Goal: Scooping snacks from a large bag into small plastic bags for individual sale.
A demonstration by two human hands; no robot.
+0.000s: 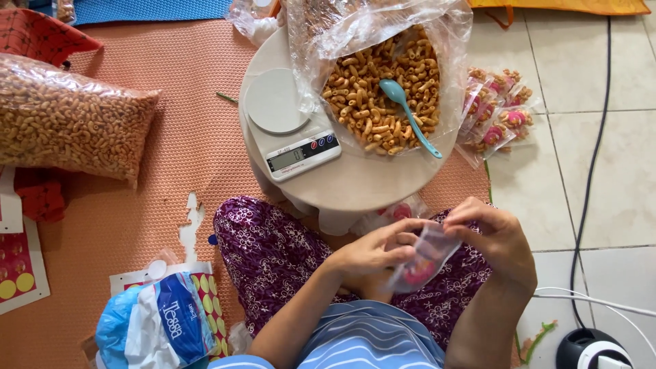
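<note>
Both hands hold one small clear plastic pouch (pixel 425 258) with a pink round sticker, over my lap. My left hand (pixel 374 249) pinches its left edge and my right hand (pixel 495 236) grips its top right edge. The pouch looks empty. Ahead on a small round table (pixel 355 183) stand a white digital kitchen scale (pixel 290 121) and an open clear bag of fried macaroni snacks (pixel 379 92) with a light blue spoon (pixel 408 113) lying in it.
Several filled small snack pouches (pixel 495 113) lie on the tiled floor right of the table. A large sealed bag of the same snacks (pixel 65 119) rests at the left on an orange mat. A blue-white plastic bag (pixel 154 324), sticker sheets (pixel 20 270), black cable (pixel 591 157).
</note>
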